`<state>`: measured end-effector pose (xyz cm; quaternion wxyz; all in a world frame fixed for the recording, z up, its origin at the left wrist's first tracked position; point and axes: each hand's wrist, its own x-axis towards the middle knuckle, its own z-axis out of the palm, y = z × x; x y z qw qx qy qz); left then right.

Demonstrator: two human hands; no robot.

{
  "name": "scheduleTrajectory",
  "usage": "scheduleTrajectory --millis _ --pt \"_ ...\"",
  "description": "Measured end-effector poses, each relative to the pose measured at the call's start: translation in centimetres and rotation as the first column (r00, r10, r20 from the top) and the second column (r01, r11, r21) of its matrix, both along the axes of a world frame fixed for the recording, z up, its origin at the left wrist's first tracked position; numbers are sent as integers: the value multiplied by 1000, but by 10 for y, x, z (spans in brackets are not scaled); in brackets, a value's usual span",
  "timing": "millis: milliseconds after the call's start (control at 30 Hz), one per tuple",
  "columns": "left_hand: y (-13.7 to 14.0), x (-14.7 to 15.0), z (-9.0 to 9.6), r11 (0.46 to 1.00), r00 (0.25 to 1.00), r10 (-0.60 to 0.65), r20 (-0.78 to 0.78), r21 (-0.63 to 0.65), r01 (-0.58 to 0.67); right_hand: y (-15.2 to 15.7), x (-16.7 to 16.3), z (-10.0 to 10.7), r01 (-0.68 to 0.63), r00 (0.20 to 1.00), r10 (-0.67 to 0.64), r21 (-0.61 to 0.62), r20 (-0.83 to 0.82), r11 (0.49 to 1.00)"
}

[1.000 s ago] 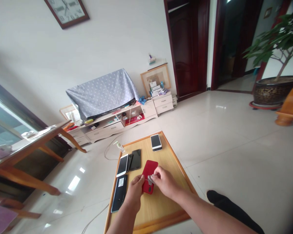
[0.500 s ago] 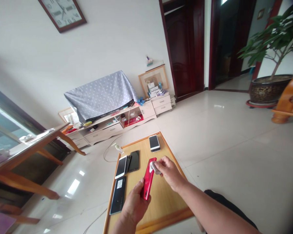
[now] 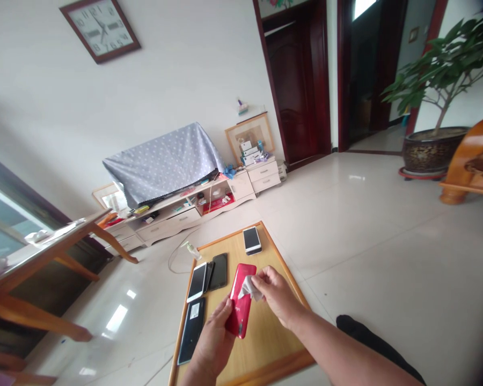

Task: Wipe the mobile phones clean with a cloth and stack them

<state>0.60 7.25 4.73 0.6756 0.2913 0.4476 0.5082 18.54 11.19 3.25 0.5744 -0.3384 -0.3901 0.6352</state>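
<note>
My left hand (image 3: pixel 216 335) grips a red smartphone (image 3: pixel 238 316) by its lower left edge, with the glossy back facing me. In my right hand (image 3: pixel 277 292) a white cloth (image 3: pixel 249 289) is pinched between thumb and fingers, and it lies against the phone's back. Both hands are above a small wooden table (image 3: pixel 273 348). To the left of the phone lie a white-framed phone (image 3: pixel 197 281), a dark phone (image 3: pixel 219 271) and a large black device with a label (image 3: pixel 191 332). Another white phone (image 3: pixel 251 239) rests on top of something at the table's far end.
A pump bottle (image 3: pixel 192 250) stands at the table's far left corner. Beyond is a low white cabinet (image 3: pixel 181 220) with a cloth-covered item (image 3: pixel 165 161). A wooden side table (image 3: pixel 44 257) is at the left, a potted plant (image 3: pixel 430 150) at the right.
The red phone has turned so that more of its back faces me. The white cloth has moved down along the back and shows more spread out. The view has shifted slightly.
</note>
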Motion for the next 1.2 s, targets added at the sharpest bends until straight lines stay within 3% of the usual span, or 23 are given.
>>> scheduleTrajectory --millis 100,267,367,433,600,700,800,967,1067,1133,1200 --pt "-3 -3 6 998 994 -58 -94 34 61 14 12 0 24 1000 -24 -28 -15 999" --pt "-4 -10 15 993 957 -56 -284 81 82 22 23 -5 -74 996 68 -108 -56 991" --pt "-4 -11 18 990 911 -38 -411 106 89 25 24 -7 -52 998 54 -115 10 992" --pt "-4 -8 20 990 879 -48 -474 95 105 25 22 -8 -6 994 12 -50 107 999" --pt "-6 3 22 991 867 -63 -494 74 114 14 14 -11 112 866 -178 165 467 980" --pt "-7 7 20 988 870 -80 -487 75 133 11 11 -13 102 794 -232 253 561 962" --pt "-9 7 18 986 867 -100 -488 69 152 21 15 -17 85 789 -221 254 574 963" --pt "-7 3 12 987 843 -65 -534 89 132 45 25 -31 262 788 -297 143 538 954" --pt "-3 -2 6 976 739 1 -673 163 147 49 28 -36 281 820 -280 76 499 957" --pt "0 -6 2 952 582 100 -807 248 180 47 30 -35 291 838 -277 45 470 956" --pt "2 -10 -2 910 373 236 -897 339 238 46 32 -34 303 858 -274 4 434 953"
